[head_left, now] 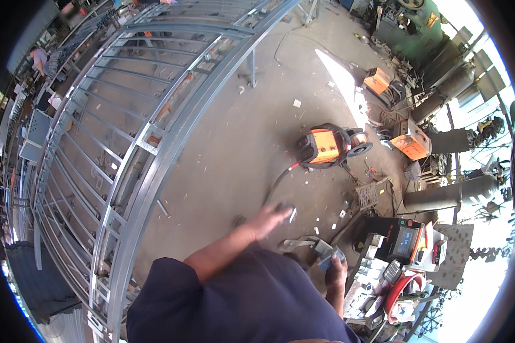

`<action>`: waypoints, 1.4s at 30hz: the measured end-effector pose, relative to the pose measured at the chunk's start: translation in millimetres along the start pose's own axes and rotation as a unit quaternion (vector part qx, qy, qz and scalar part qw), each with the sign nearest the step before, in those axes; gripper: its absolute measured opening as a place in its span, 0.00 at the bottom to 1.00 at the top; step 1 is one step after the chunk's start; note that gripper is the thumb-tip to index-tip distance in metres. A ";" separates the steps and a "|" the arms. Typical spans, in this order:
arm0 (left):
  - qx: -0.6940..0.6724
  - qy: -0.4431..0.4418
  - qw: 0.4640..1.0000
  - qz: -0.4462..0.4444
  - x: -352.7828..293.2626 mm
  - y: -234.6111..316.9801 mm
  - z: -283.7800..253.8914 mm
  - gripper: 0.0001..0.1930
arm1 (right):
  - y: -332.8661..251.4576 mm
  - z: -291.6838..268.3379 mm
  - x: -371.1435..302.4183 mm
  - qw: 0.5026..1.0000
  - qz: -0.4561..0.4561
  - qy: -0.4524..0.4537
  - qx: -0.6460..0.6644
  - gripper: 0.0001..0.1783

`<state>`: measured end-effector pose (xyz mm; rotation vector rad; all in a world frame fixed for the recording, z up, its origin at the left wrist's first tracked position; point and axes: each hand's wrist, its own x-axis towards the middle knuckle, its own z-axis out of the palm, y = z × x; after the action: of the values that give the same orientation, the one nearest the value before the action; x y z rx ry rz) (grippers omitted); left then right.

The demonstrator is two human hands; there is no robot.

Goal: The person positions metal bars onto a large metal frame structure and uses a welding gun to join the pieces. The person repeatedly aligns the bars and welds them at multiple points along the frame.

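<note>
My left hand (266, 222) reaches forward over the floor, its fingers blurred by motion. A small white piece (293, 215) and a dark rounded shape show at its fingertips; whether the hand holds either cannot be told. Close to my body on the right, my right hand (336, 271) is closed on a grey-blue, flat-sided object (329, 260), thumb on top. Its exact kind is unclear. Just beyond that hand are a small grey box-like shape (323, 248) and a pale curved strip (296, 243).
A large grey metal frame with bars (171, 137) stands along the left. Ahead sits an orange-and-black wheeled machine (324, 147) with a dark cable. At right are a cluttered bench with a screened machine (403, 240), a red helmet-like shell (399, 294), and gas cylinders (449, 194).
</note>
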<state>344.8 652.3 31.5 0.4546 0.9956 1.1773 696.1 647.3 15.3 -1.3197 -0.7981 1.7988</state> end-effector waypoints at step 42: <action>-0.055 0.391 0.892 0.219 507.6 585.6 -334.5 0.22 | -306.0 463.8 807.8 0.973 0.114 -0.172 -0.104 0.32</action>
<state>-232.8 1264.7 93.5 0.0909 1.5508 1.8895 165.5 1471.6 -1.4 -1.2879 -1.0828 2.2154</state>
